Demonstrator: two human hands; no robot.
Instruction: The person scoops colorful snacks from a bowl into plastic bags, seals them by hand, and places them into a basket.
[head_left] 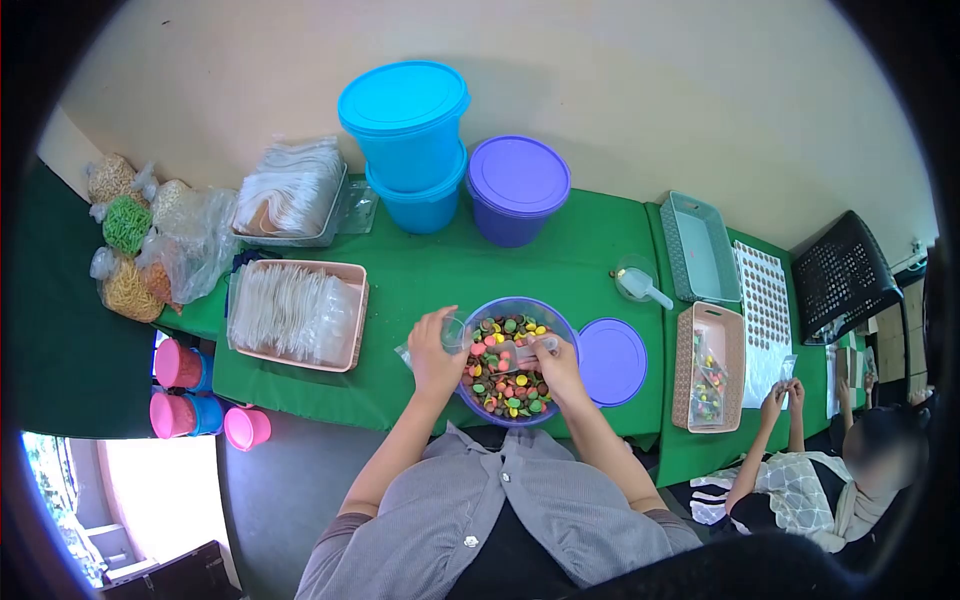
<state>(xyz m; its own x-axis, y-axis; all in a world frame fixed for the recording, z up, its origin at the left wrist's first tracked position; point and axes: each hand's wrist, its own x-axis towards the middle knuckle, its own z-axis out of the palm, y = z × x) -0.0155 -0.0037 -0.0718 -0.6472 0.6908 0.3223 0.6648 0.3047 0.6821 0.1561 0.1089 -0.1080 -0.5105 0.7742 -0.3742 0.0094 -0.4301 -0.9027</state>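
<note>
A purple tub [569, 325] full of colourful candy-like pieces [508, 395] stands in front of me. My left hand [436, 352] is closed around a clear round plastic piece [455, 334], a cup or a funnel, at the tub's left rim. A bit of clear plastic film [403, 353] shows beside that hand. Over the candy, my right hand [558, 366] grips a clear scoop [524, 351] by its handle. The scoop's bowl lies among the pieces, and how much it carries is hard to make out.
A purple lid [613, 362] lies right of the tub. Left sits a pink basket [357, 320] of plastic bags. Lidded buckets [405, 125] stand behind. Another scoop [640, 284] and a basket of filled packets [684, 400] are rightward. A co-worker's hands [783, 396] hold a small bag.
</note>
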